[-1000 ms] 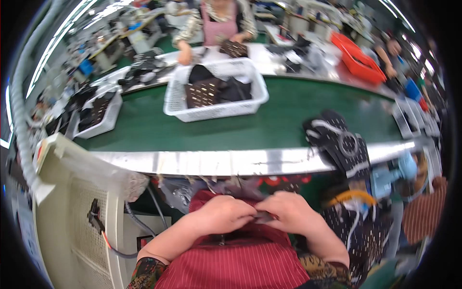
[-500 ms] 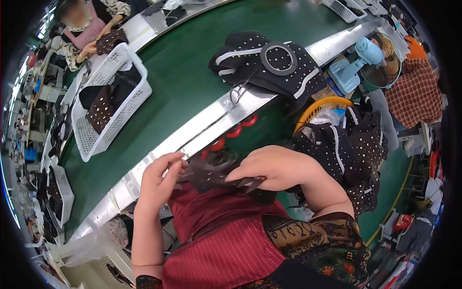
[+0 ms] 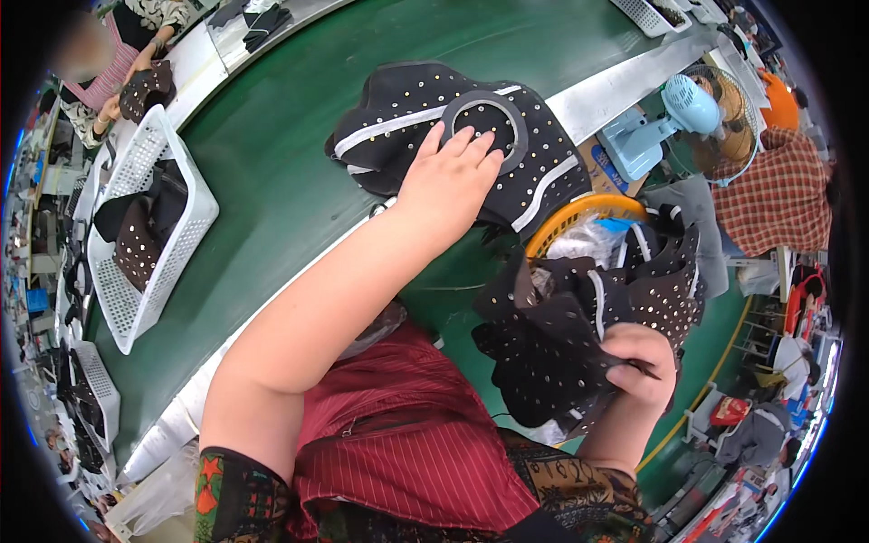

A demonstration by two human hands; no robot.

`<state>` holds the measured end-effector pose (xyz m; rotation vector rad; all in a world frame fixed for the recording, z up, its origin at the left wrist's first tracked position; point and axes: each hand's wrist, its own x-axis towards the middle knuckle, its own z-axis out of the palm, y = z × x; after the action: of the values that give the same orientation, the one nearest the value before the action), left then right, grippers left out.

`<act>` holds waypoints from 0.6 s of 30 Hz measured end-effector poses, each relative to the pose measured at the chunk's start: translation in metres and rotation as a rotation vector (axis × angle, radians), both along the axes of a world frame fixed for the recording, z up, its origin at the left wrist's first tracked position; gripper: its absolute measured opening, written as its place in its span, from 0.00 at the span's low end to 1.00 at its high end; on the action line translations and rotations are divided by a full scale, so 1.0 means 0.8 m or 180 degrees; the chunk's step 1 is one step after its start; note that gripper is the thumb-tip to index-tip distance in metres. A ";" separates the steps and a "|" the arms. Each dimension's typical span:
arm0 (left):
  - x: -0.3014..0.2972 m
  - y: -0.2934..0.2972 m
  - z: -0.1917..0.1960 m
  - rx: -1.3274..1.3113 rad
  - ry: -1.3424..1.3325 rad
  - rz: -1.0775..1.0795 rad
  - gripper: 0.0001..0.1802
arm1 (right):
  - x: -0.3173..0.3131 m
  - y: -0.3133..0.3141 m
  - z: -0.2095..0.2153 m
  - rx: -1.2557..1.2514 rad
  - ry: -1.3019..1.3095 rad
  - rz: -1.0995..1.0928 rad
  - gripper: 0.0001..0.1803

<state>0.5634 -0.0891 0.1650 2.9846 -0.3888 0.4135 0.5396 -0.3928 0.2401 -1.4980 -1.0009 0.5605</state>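
My left hand (image 3: 450, 185) reaches over the work surface, its fingers spread on a stack of black fabric pieces (image 3: 398, 101) dotted with metal studs and edged with white strips. Its fingertips touch the lower left part of a flat dark-grey ring (image 3: 518, 136), which looks like a roll of tape lying on the stack. On the right, my right hand (image 3: 641, 362) pinches the edge of a black studded fabric piece (image 3: 543, 357). That piece hangs against a heap of similar studded pieces (image 3: 659, 294) over an orange basket (image 3: 579, 217); where it ends and the heap begins is hard to tell.
A white perforated basket (image 3: 181, 258) with studded pieces stands on the green surface (image 3: 272, 172) at left; another white basket (image 3: 98, 389) is nearer. A light-blue fan (image 3: 647, 136) stands at right, by a person in a checked shirt (image 3: 769, 195). A co-worker (image 3: 136, 54) handles a studded piece at far left.
My left hand has moved from before my apron up and away onto the stack. My right hand has moved right to the heap at the orange basket. The view has shifted slightly.
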 end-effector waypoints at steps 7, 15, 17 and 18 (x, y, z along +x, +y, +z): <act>0.004 0.000 0.013 0.0175 0.0131 -0.0038 0.16 | 0.004 -0.060 0.016 0.0155 0.0098 -0.0853 0.17; -0.183 0.093 0.087 -0.0338 -0.1242 0.1431 0.26 | 0.032 0.036 0.090 0.1152 0.0370 -0.0228 0.20; -0.252 0.109 0.089 -0.0289 -0.1020 0.2098 0.24 | 0.048 0.086 0.104 0.1513 0.0590 -0.0220 0.20; -0.284 0.113 0.090 -0.0297 -0.0937 0.2364 0.23 | 0.056 0.110 0.115 0.1646 0.0689 -0.0338 0.21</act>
<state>0.3363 0.0011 0.2367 2.8679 0.7290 0.8973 0.5843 -0.3051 0.3319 -1.0003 -0.8132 0.3432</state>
